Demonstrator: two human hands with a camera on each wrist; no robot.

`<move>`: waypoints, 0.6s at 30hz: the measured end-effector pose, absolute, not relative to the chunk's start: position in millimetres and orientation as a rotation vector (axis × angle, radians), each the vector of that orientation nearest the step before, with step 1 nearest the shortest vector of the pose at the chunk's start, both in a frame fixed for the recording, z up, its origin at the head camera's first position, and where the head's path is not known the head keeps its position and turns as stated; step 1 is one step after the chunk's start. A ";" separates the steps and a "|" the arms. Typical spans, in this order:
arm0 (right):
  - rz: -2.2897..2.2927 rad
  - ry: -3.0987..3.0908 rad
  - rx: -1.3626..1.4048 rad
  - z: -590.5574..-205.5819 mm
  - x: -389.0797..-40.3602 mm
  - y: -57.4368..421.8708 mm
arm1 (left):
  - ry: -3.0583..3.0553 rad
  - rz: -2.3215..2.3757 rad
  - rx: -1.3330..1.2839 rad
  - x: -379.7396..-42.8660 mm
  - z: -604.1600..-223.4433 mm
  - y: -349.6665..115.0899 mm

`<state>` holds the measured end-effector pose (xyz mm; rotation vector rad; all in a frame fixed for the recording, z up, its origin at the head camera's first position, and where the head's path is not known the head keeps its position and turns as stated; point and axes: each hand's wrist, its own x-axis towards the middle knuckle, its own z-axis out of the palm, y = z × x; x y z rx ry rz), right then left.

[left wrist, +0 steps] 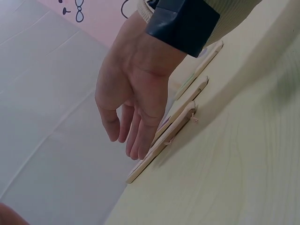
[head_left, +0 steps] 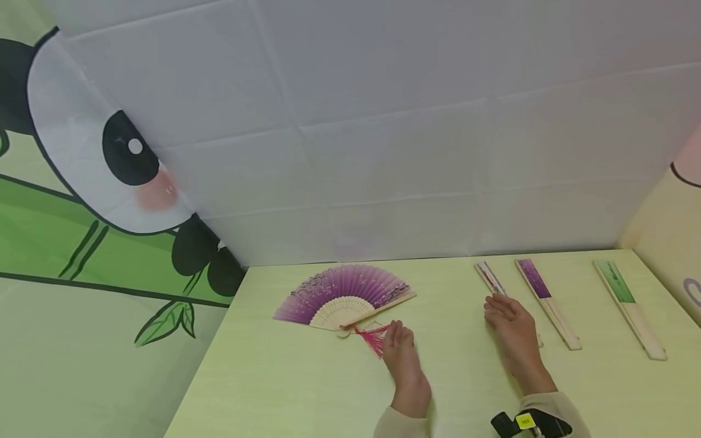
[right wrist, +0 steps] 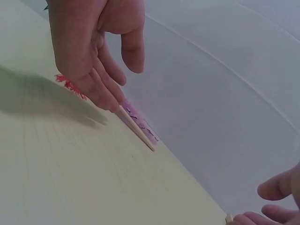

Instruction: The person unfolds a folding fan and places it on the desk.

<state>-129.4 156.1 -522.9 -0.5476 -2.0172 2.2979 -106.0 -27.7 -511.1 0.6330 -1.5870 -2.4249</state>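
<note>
A spread purple fan (head_left: 350, 286) with pale ribs lies on the left of the table, its pink tassel (head_left: 373, 340) trailing from the pivot. Beside that tassel is my left hand (head_left: 404, 362), fingers relaxed; the right wrist view shows this hand (right wrist: 89, 56) holding nothing. Over a folded white-patterned fan (head_left: 489, 277) is my right hand (head_left: 512, 331), hiding the fan's middle. In the left wrist view the right hand's fingers hang loosely down (left wrist: 136, 93) near the folded fan (left wrist: 176, 126); whether they touch it I cannot tell.
A folded purple fan (head_left: 547, 304) and a folded green fan (head_left: 630, 310) lie to the right of my right hand. The pale yellow table (head_left: 263, 389) ends at a white backdrop (head_left: 383, 170) printed with a cartoon panda. A black camera (head_left: 531, 423) is strapped to my right wrist.
</note>
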 end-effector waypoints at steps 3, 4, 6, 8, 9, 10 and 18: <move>2.216 -2.053 -0.564 -524.8 -130.4 161.9 | -1.593 -2.438 0.633 -105.6 -511.9 -24.7; 2.190 -2.061 -0.572 -525.5 -130.9 163.8 | -1.595 -2.438 0.633 -105.6 -512.1 -23.7; 2.147 -2.070 -0.586 -527.1 -132.2 167.3 | -1.594 -2.441 0.632 -105.3 -512.2 -21.5; 2.112 -2.069 -0.593 -529.0 -133.3 170.8 | -1.598 -2.439 0.627 -105.0 -513.8 -19.2; 2.090 -2.069 -0.604 -529.9 -133.9 172.4 | -1.595 -2.441 0.624 -104.7 -514.2 -18.0; 2.066 -2.073 -0.611 -530.8 -134.5 174.0 | -1.595 -2.438 0.622 -104.5 -515.0 -16.8; 1.797 -2.242 -0.632 -532.3 -134.5 186.6 | -1.610 -2.462 0.597 -104.1 -517.7 -9.1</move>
